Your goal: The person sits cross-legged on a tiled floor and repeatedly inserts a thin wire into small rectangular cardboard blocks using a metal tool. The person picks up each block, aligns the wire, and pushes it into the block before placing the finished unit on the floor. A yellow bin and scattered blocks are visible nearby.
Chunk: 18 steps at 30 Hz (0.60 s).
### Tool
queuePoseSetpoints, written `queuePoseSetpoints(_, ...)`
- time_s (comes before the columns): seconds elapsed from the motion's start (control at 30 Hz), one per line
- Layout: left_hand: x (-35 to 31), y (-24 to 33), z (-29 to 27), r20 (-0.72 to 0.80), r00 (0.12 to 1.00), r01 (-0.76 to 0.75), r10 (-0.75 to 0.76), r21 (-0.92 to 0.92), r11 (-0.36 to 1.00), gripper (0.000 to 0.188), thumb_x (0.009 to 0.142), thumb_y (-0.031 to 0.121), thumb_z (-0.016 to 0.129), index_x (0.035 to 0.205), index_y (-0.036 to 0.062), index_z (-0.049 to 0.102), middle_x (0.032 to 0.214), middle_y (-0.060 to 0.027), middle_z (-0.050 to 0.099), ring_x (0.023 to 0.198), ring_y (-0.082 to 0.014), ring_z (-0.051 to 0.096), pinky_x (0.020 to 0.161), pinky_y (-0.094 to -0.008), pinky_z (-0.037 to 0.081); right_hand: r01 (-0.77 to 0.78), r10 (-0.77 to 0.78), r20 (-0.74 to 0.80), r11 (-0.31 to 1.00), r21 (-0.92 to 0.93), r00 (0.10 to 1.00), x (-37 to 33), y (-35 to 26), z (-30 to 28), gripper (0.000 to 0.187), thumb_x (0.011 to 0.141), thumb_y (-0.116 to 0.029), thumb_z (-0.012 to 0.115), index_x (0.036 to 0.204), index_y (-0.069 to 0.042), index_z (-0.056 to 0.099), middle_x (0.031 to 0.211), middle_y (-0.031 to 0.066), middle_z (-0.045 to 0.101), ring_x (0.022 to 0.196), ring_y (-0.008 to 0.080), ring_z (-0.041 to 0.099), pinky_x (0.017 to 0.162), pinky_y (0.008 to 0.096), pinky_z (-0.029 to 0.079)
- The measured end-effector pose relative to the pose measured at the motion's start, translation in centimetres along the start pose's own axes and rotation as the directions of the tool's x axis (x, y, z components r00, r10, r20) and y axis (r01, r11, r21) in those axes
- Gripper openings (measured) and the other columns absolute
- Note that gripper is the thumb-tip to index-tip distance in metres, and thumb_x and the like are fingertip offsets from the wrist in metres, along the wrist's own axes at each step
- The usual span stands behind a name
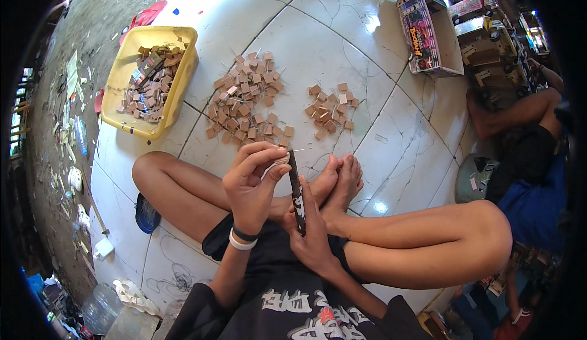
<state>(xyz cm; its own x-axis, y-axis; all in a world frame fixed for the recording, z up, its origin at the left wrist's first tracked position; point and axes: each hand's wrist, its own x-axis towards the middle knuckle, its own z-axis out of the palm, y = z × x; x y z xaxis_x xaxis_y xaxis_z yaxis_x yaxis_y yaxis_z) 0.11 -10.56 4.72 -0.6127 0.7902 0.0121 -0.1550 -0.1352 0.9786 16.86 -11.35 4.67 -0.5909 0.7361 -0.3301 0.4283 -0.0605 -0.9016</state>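
Observation:
Pinched between the thumb and fingers of my left hand [251,184] is a small brown block [282,160], mostly covered by the fingertips. My right hand [312,242] is closed round a long, narrow dark tool [295,184] with pale worn marks; its exact kind is unclear. The tool's upper end meets the block, and a thin pale pin [299,150] sticks out to the right there. Beyond my hands lies a large heap of small brown blocks [247,104], many with thin pins poking out. A smaller heap of similar blocks [330,109] sits to its right.
A yellow tub [191,65] with more blocks and a dark box stands at the left. An open carton [449,40] and several toy trucks [489,37] are at the far right, near another person's leg [513,110]. My bare feet [345,184] rest on cracked white tiles.

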Motion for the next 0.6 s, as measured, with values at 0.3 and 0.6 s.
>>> queuePoseSetpoints(0.3,2.3,0.4,-0.9,-0.094,0.964,0.239,-0.248,-0.102,0.966,0.015,0.103,0.001,0.07,0.116,-0.0061,0.069,0.104,-0.0087,0.073,0.1,-0.0171,0.075,0.091,-0.0308,0.062,0.088,-0.09,-0.078,0.996,-0.033,0.993,0.0,0.7,-0.6,0.076,0.107,-0.009,0.061,0.17,0.001,0.019,0.143,0.0164,0.053,0.124,0.0248,0.057,0.11,0.0377,0.046)
queuePoseSetpoints(0.6,2.2,2.8,-2.5,0.005,0.914,0.397,-0.406,-0.223,0.89,0.015,0.103,0.007,0.071,0.11,-0.0052,0.067,0.103,-0.0087,0.071,0.104,-0.0229,0.077,0.095,-0.0384,0.064,0.042,-0.058,0.092,0.984,0.173,0.994,-0.3,-0.3,-1.3,0.075,0.106,-0.006,0.061,0.17,-0.003,0.022,0.155,0.0256,0.048,0.137,0.0389,0.052,0.118,0.0428,0.037)
